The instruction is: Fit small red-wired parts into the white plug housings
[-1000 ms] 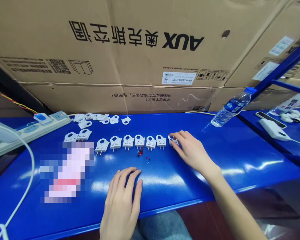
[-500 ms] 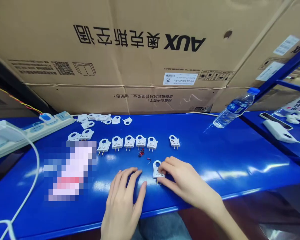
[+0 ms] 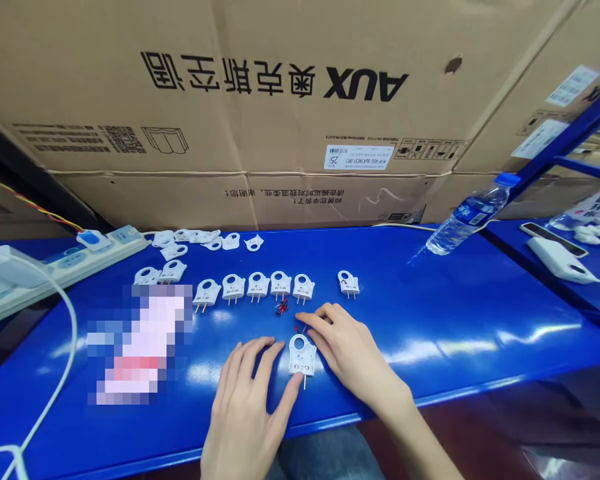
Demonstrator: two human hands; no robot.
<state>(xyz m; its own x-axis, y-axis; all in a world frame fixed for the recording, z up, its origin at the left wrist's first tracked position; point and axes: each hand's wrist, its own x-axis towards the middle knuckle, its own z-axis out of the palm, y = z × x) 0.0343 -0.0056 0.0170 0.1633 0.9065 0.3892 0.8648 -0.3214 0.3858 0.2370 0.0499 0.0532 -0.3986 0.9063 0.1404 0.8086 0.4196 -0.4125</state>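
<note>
Five plugs (image 3: 256, 285) in a row, one apart (image 3: 349, 283) — both hands (image 3: 250, 407) flat, released, flanking another plug (image 3: 301, 355).

I have one view only, from the camera worn on the head, looking forward and down over the near edge of the blue table (image 3: 430, 320). It sits close: both hands fill the lower middle of the frame. Straight ahead, the view ends against the cardboard boxes (image 3: 280, 100) stacked along the table's far side.
</note>
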